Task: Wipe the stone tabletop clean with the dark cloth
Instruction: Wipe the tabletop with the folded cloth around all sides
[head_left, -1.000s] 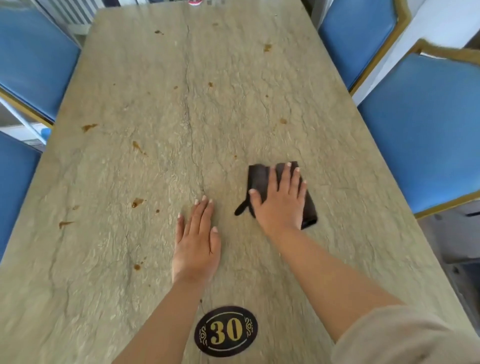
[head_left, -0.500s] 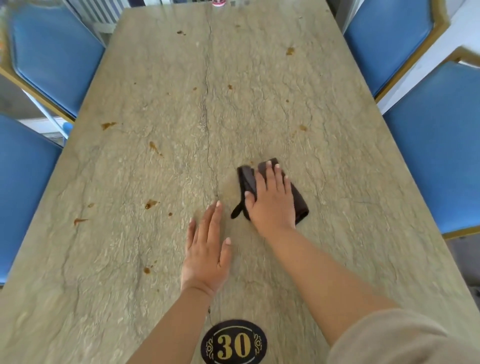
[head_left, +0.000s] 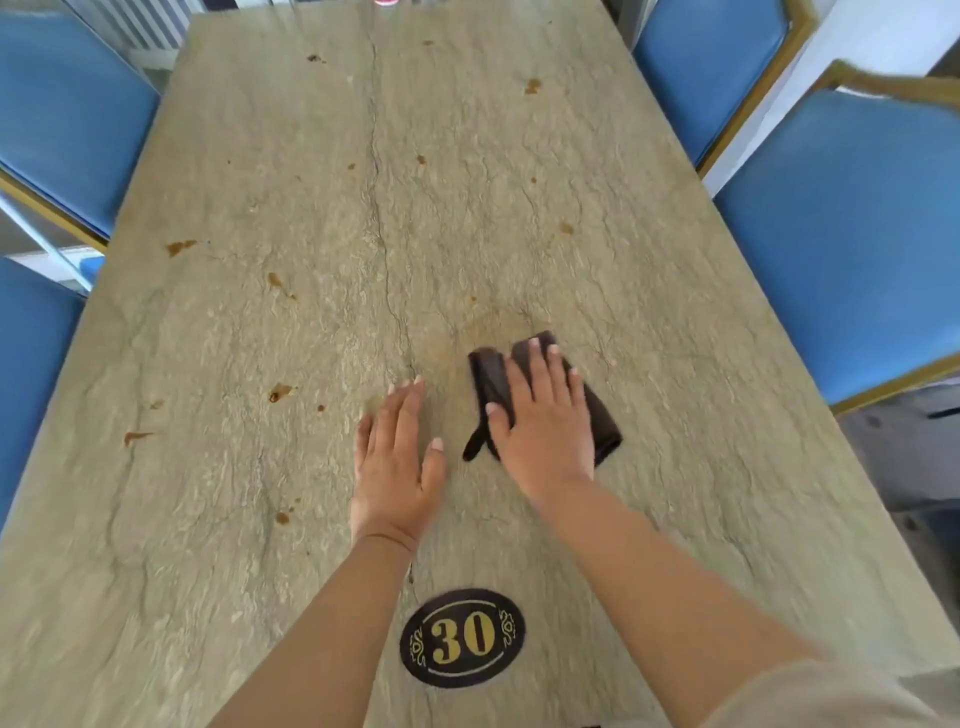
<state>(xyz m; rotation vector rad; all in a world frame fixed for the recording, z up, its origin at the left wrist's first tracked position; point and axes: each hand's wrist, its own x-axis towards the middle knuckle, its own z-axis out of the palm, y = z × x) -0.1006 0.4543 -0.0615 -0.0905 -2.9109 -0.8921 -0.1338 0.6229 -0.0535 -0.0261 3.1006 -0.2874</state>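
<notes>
The right hand (head_left: 543, 415) has slid the dark cloth (head_left: 491, 376) slightly leftward.

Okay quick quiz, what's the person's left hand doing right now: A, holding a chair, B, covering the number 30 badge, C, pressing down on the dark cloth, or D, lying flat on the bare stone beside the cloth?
D: the left hand lies flat, fingers straight, on the bare stone tabletop, while the right hand presses the dark cloth.
</notes>
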